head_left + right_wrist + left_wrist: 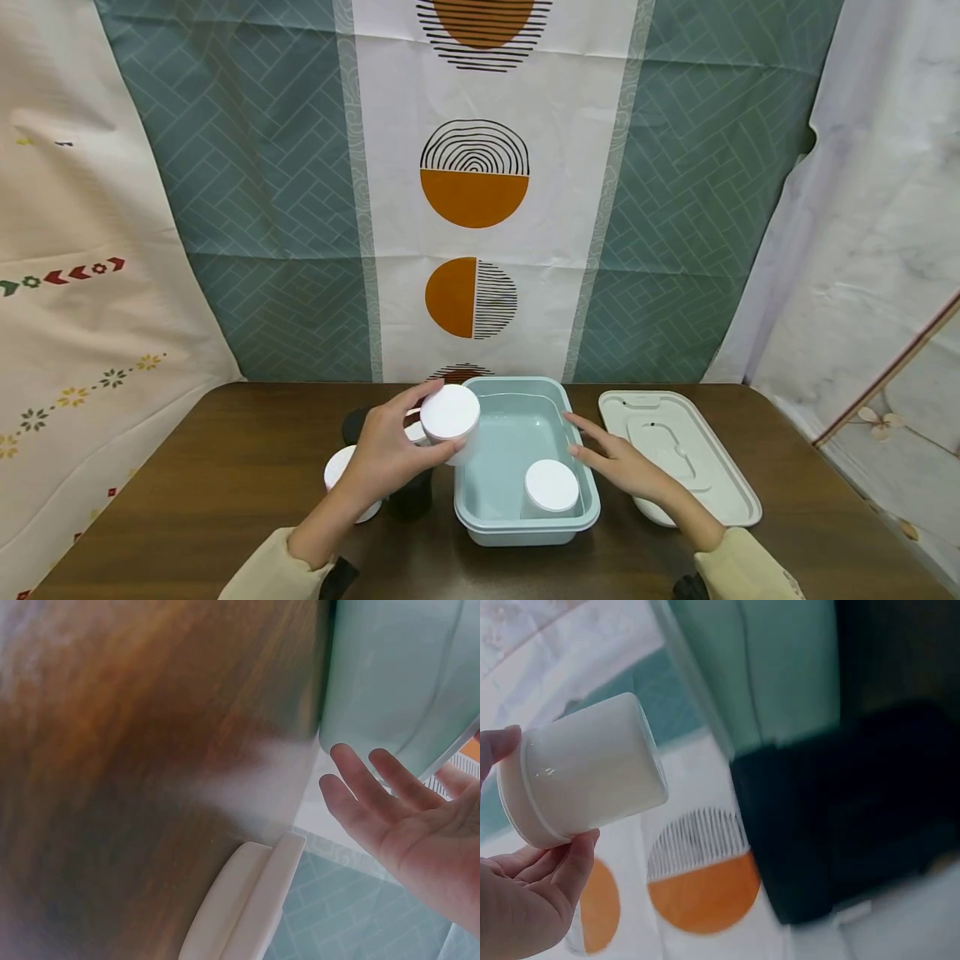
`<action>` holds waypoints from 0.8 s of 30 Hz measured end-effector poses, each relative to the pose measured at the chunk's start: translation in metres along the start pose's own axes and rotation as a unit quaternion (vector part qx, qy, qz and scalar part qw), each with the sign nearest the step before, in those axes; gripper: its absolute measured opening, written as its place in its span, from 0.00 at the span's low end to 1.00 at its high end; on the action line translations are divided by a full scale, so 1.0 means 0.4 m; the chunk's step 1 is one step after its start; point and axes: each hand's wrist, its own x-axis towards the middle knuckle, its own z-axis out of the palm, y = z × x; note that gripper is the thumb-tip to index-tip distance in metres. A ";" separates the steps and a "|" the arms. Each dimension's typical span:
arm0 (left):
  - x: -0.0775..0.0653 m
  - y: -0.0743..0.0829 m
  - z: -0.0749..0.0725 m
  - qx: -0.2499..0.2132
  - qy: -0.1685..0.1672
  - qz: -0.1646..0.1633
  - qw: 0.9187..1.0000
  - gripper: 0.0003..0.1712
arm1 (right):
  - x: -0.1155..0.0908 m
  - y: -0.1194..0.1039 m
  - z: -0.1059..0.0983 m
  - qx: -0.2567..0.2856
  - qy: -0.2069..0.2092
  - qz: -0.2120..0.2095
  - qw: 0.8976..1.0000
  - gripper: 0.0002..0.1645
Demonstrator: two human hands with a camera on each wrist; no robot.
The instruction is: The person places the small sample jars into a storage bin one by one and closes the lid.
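Patterned cloth [476, 250] backs a dark wooden table [187, 483]. Left hand [386, 446] grasps a white jar [596, 772] by its lid [450, 411] end, aloft near the left rim of a blue bin [525, 538]; right hand [618, 460], fingers extended, grips nothing beside the opposite wall. Jar: probably light, stiff, smooth enough to slip; best held round the lid. Long axis nearly upright, lid uppermost, base downward.

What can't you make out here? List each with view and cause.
Head: top of the black rounded object, behind the left grip.
Left wrist: any contents of the held white cylindrical container, behind opaque walls.
Left wrist: much of the pale blue-green rectangular bin, past the top edge.
Right wrist: part of the off-white rectangular lid, past the bottom edge.
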 end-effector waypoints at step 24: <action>-0.037 -0.030 0.136 0.128 -0.161 0.006 0.979 0.34 | 0.001 0.005 0.000 -0.004 0.006 0.006 1.000 0.34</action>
